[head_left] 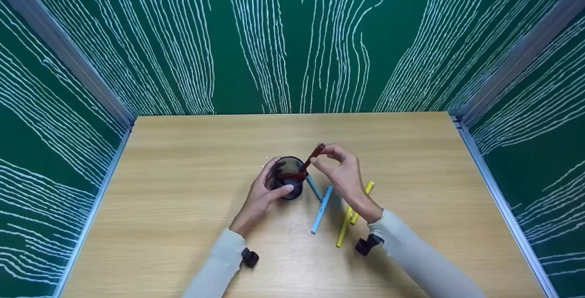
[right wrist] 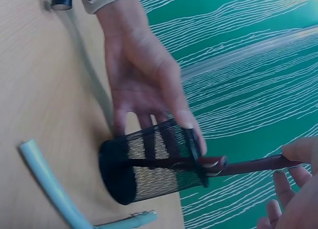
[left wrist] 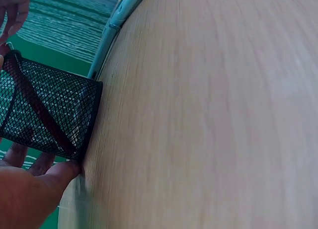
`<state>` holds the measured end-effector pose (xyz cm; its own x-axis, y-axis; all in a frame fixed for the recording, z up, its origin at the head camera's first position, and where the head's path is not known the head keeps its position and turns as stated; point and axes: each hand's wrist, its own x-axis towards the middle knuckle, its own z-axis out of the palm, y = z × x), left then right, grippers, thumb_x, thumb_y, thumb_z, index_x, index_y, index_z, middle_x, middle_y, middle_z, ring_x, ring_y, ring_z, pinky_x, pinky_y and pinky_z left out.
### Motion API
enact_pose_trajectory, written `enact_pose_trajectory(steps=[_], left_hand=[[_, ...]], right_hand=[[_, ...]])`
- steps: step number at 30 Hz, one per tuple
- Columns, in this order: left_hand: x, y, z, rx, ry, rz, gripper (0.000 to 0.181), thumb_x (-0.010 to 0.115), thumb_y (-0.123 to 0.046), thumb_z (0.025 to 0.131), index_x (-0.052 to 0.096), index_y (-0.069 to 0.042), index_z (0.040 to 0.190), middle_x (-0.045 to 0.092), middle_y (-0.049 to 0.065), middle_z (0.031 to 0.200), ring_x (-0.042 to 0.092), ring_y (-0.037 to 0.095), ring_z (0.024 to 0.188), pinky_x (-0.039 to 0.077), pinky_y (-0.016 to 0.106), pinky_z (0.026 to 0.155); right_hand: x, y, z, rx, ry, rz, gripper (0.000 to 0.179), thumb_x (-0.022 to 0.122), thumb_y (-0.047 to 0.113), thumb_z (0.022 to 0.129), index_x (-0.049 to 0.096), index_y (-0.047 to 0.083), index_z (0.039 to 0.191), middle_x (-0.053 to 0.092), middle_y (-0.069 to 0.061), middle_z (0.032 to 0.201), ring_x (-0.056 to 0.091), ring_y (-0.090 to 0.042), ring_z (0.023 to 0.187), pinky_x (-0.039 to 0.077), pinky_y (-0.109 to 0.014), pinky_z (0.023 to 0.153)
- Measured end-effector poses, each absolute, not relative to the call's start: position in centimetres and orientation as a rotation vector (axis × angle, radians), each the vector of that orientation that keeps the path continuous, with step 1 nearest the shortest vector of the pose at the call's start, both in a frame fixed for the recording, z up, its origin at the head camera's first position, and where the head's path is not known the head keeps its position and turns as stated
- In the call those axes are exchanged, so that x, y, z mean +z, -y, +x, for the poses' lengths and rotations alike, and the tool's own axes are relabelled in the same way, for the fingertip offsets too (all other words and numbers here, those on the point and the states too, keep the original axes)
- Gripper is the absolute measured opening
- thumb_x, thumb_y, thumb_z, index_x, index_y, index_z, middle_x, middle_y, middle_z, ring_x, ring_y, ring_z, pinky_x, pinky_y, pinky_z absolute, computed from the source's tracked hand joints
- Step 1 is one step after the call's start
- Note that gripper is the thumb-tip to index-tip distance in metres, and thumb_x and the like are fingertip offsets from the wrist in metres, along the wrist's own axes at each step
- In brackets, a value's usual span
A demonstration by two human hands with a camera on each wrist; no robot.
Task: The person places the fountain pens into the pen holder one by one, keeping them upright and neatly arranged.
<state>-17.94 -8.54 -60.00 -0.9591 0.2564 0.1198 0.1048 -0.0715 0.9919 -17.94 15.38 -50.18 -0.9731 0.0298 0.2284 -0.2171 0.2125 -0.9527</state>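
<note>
My left hand (head_left: 260, 195) grips a black mesh pen cup (right wrist: 154, 174) around its side, with the thumb toward the near side. The cup stands upright on the table. One dark red pen (left wrist: 42, 110) leans inside it, its top end at the rim. Above the cup's right rim, my right hand (head_left: 345, 174) pinches a second dark red pen (head_left: 315, 154) between thumb and fingers near its upper end. This pen slants down toward the cup's mouth, its lower end overlapping the rim in the right wrist view.
Right of the cup, a light blue pen (head_left: 322, 210) and a teal pen (head_left: 313, 187) lie on the wooden table (head_left: 183, 188). Two yellow pens, one long (head_left: 343, 230) and one partly under the right wrist (head_left: 369, 187), lie farther right. Green walls with white lines (head_left: 292, 60) enclose the table.
</note>
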Motion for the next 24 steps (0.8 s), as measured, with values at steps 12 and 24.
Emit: enact_pose_trajectory(steps=[12, 24], left_hand=[[-60.2, 8.6, -18.0, 2.222, -2.029, 0.412, 0.088, 0.084, -0.006, 0.094, 0.040, -0.008, 0.169, 0.052, 0.016, 0.167, 0.045, 0.035, 0.156, 0.027, 0.051, 0.134], [-60.0, 8.6, -18.0, 2.219, -2.032, 0.417, 0.088, 0.085, -0.007, 0.094, 0.039, -0.008, 0.170, 0.051, 0.014, 0.168, 0.044, 0.031, 0.158, 0.025, 0.049, 0.134]], right_hand=[[-52.7, -15.6, -17.4, 1.784, 2.454, 0.169, 0.014, 0.086, 0.010, 0.096, 0.083, 0.009, 0.109, 0.078, -0.006, 0.112, 0.066, -0.028, 0.117, 0.047, -0.055, 0.115], [-54.0, -15.6, -17.2, 1.743, 2.476, 0.183, 0.015, 0.088, 0.010, 0.093, 0.084, 0.013, 0.107, 0.078, -0.002, 0.111, 0.066, -0.028, 0.117, 0.048, -0.059, 0.111]])
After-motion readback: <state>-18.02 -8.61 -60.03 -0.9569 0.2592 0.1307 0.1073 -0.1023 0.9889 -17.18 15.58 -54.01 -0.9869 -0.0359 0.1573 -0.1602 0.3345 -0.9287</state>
